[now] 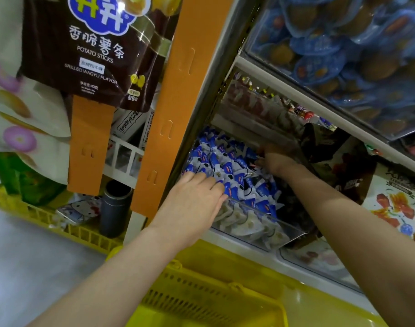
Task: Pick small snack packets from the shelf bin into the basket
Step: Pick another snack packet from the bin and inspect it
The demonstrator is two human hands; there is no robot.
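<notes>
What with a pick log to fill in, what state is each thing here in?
left hand: fingers fairly straight, resting on packets at the bin's near left corner.
right hand: deeper in the bin, fingers among packets; grip too blurred to tell.
snack packets: blue and white, heaped loose.
shelf bin: clear, on the shelf, full.
yellow basket: below the shelf, inside mostly out of view.

Only the person's two arms show. The left hand [197, 197] and left forearm [121, 267] are bare along all their visible length, slender, with smooth skin. The right hand [276, 159] and right forearm [357, 227] are bare too; that hand sits in shadow and is blurred, its nails unclear
</notes>
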